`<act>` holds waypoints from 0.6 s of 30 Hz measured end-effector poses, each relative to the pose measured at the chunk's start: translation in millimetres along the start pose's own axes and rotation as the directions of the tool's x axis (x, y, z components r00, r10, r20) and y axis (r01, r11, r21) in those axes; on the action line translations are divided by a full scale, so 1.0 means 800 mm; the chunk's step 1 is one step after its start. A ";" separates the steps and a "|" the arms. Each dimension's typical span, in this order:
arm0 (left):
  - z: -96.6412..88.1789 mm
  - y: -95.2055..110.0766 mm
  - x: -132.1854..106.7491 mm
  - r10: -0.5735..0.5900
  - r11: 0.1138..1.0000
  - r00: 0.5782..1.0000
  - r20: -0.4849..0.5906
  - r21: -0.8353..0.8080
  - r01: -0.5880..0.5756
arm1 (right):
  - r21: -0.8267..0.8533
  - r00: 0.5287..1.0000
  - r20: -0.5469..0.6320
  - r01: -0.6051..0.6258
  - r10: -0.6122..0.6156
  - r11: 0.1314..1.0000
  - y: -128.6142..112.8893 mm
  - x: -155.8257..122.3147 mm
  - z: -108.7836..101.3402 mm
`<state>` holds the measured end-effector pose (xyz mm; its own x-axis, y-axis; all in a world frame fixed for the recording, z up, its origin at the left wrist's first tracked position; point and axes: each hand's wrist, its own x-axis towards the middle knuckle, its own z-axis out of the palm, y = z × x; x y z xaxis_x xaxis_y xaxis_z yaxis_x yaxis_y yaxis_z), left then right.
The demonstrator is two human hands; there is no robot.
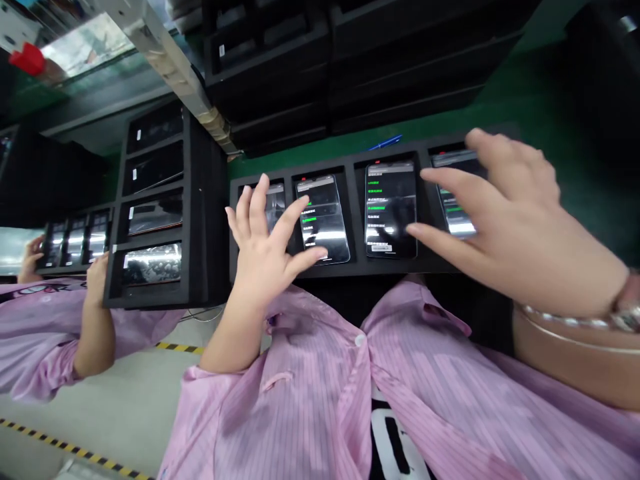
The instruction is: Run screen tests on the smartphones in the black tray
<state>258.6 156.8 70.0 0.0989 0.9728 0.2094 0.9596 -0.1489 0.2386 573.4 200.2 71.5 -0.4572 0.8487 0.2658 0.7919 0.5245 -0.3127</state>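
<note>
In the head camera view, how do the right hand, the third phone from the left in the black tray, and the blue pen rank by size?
Right hand: largest, though nearest the camera, which inflates it.
Third phone.
Blue pen: smallest.

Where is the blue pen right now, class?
In the head view, the blue pen lies on the green mat behind the black foam phone tray, beyond the right hand.

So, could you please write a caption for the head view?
Left hand and right hand spread over lit smartphones in a black foam tray.
</note>
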 end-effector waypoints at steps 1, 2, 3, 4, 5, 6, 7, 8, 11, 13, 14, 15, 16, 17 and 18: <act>-0.001 0.001 -0.012 0.015 1.000 1.000 -0.021 -0.002 -0.015 | 0.022 0.999 0.003 0.034 -0.034 0.999 -0.010 -0.009 0.000; 0.002 0.002 -0.021 0.019 1.000 0.999 -0.036 -0.003 -0.019 | 0.044 0.998 0.002 0.066 -0.066 0.997 -0.018 -0.017 0.005; 0.007 0.002 -0.029 0.016 1.000 0.999 -0.045 -0.002 -0.016 | 0.061 0.995 -0.014 0.098 -0.097 0.993 -0.022 -0.023 0.015; 0.014 0.001 -0.033 0.010 1.000 0.999 -0.049 0.002 -0.009 | 0.067 0.991 -0.032 0.130 -0.128 0.989 -0.024 -0.027 0.028; 0.023 0.000 -0.036 0.006 1.000 0.999 -0.046 0.011 -0.005 | 0.065 0.986 -0.058 0.160 -0.156 0.985 -0.023 -0.030 0.042; 0.031 -0.001 -0.037 0.006 1.000 0.999 -0.040 0.022 -0.005 | 0.061 0.980 -0.089 0.183 -0.178 0.981 -0.021 -0.032 0.056; 0.037 -0.001 -0.036 0.009 0.999 0.999 -0.031 0.034 -0.008 | 0.058 0.975 -0.117 0.198 -0.190 0.978 -0.019 -0.033 0.068; 0.042 -0.002 -0.036 0.015 0.999 1.000 -0.022 0.045 -0.014 | 0.059 0.973 -0.130 0.200 -0.191 0.978 -0.016 -0.034 0.077; 0.046 -0.002 -0.034 0.033 0.998 0.999 -0.005 0.058 -0.033 | 0.084 0.977 -0.127 0.183 -0.172 0.979 -0.013 -0.034 0.085; 0.043 -0.001 -0.034 0.044 0.997 0.999 -0.006 0.056 -0.044 | 0.085 0.978 -0.113 0.183 -0.172 0.979 -0.014 -0.035 0.082; 0.042 -0.001 -0.035 0.048 0.997 0.999 -0.006 0.054 -0.048 | 0.082 0.978 -0.115 0.183 -0.173 0.980 -0.015 -0.035 0.080; 0.041 -0.001 -0.035 0.049 0.998 0.999 -0.004 0.051 -0.049 | 0.078 0.978 -0.119 0.181 -0.172 0.980 -0.016 -0.035 0.079; 0.041 -0.001 -0.035 0.048 0.998 0.999 -0.003 0.046 -0.048 | 0.073 0.978 -0.127 0.177 -0.167 0.982 -0.016 -0.034 0.079; 0.041 -0.002 -0.035 0.046 0.998 0.999 0.000 0.038 -0.046 | 0.068 0.978 -0.134 0.171 -0.161 0.983 -0.017 -0.034 0.079; 0.041 -0.002 -0.034 0.042 0.999 0.999 0.004 0.030 -0.042 | 0.061 0.977 -0.141 0.168 -0.158 0.984 -0.017 -0.033 0.079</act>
<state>263.1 136.1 32.9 0.1398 0.9664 0.2157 0.9622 -0.1840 0.2007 549.1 174.8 11.2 -0.5149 0.7372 0.4374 0.6780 0.6625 -0.3184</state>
